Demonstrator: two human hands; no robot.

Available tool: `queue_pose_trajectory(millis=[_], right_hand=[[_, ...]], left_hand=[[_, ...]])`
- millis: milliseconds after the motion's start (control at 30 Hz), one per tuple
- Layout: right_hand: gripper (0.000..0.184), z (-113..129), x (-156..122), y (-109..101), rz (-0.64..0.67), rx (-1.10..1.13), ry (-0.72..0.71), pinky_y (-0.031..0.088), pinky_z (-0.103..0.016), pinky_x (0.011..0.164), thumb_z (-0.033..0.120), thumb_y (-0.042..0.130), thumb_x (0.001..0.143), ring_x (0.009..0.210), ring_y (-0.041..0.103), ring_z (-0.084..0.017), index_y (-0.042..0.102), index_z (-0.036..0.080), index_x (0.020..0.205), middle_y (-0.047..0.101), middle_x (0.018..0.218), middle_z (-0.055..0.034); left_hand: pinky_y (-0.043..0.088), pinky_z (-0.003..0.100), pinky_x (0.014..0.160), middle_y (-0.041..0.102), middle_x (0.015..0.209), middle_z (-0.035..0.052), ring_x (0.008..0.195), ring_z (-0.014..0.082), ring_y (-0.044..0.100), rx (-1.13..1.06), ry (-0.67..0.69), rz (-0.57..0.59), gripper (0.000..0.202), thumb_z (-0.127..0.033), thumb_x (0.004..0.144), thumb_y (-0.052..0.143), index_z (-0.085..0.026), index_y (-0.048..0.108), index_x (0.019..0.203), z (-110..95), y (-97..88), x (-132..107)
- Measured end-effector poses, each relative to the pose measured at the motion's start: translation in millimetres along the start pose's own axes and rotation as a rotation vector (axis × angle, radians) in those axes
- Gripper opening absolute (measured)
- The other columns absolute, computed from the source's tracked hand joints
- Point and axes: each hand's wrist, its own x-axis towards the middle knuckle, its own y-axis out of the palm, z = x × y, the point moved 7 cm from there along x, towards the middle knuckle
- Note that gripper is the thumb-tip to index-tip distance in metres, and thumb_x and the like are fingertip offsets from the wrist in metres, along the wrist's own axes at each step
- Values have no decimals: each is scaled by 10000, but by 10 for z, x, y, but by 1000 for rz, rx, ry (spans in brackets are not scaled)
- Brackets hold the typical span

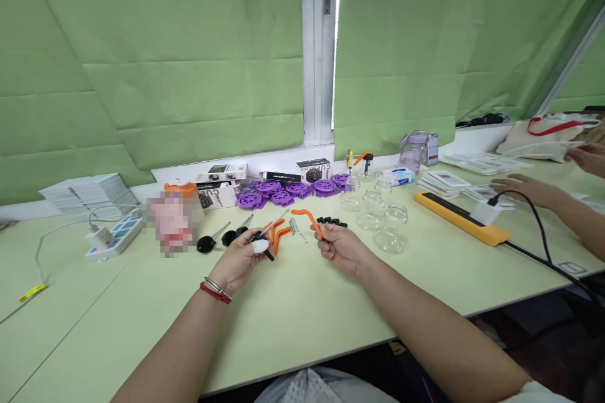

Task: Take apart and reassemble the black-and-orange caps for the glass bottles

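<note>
My left hand [239, 261], with a white wrap on one finger, is closed around a black part with a thin metal rod [276, 221] slanting up to the right. Between the fingers of my right hand [344, 249] is a bent orange plastic lever [311, 218], its free end pointing left. More orange levers [282, 237] lie just beyond my left hand. Beside them are several metal pins [293, 227] and a row of small black pieces [332, 222]. Black round-ended parts with metal rods [207, 244] rest to the left.
Purple plastic frames [297, 190] and cup-holder boxes [218, 196] line the back. Clear jars [390, 240] and a yellow power strip [460, 218] stand right; a white power strip [117, 237] lies left. Another person's hand [522, 190] rests near paper cards [443, 182].
</note>
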Motion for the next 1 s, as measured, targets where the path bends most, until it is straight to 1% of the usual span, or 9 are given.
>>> queue_pose_trajectory(millis=[133, 233, 300, 400, 500, 600, 800, 900, 1000], right_hand=[[106, -173, 15, -48, 42, 30, 30, 193, -168, 404, 159, 592, 766, 451, 315, -35, 627, 133, 862, 489, 668, 16], [110, -242, 53, -47, 87, 10, 41, 186, -176, 410, 181, 618, 760, 454, 310, -35, 624, 139, 861, 491, 675, 18], [129, -268, 64, -24, 128, -8, 42, 183, -181, 414, 204, 642, 751, 457, 308, -34, 623, 139, 861, 491, 683, 19], [161, -288, 61, 7, 172, -33, 36, 168, -186, 415, 226, 671, 737, 454, 298, -29, 623, 139, 863, 484, 685, 24], [180, -305, 52, 31, 206, -53, 41, 159, -189, 419, 255, 676, 743, 450, 292, -25, 623, 138, 869, 479, 688, 28], [198, -317, 43, 52, 232, -76, 54, 157, -192, 424, 266, 675, 749, 450, 289, -24, 623, 140, 892, 476, 689, 30], [237, -349, 14, 94, 287, -130, 72, 163, -197, 430, 297, 682, 750, 455, 303, -25, 639, 131, 915, 481, 681, 26], [271, -401, 4, 108, 324, -169, 98, 154, -200, 430, 308, 700, 738, 451, 304, -23, 648, 130, 935, 475, 674, 29], [308, -441, -1, 129, 363, -205, 100, 147, -205, 429, 340, 711, 732, 448, 311, -25, 654, 131, 951, 460, 657, 34]], left_hand=[[468, 298, 635, 638, 773, 34, 651, 148, 587, 111, -16, -36, 421, -216, 540, 752, -168, 629, 940, 114, -6, -10], [412, 259, 575, 613, 651, 4, 589, 133, 542, 217, -24, -47, 465, -277, 579, 742, -152, 604, 1005, 188, -25, 10], [388, 250, 567, 604, 606, -5, 588, 137, 530, 274, -22, -49, 483, -330, 622, 722, -145, 579, 1045, 216, -33, 17], [364, 247, 567, 602, 589, -3, 593, 142, 520, 318, -5, -75, 481, -374, 649, 706, -139, 566, 1045, 212, -54, 17], [355, 249, 571, 603, 594, 0, 595, 143, 512, 331, 9, -101, 467, -376, 655, 702, -139, 564, 1034, 191, -68, 12], [362, 250, 587, 607, 615, -2, 596, 137, 505, 325, 22, -94, 437, -360, 654, 706, -145, 569, 1009, 181, -48, 8], [395, 258, 644, 604, 712, 7, 653, 135, 508, 322, 93, -41, 365, -307, 624, 746, -148, 610, 923, 150, 90, -22], [410, 260, 651, 614, 837, 34, 719, 153, 526, 262, 132, 0, 402, -274, 586, 777, -159, 622, 939, 136, 198, -48], [406, 260, 626, 600, 842, 38, 723, 162, 526, 222, 175, 62, 436, -239, 550, 804, -167, 619, 939, 132, 308, -77]])
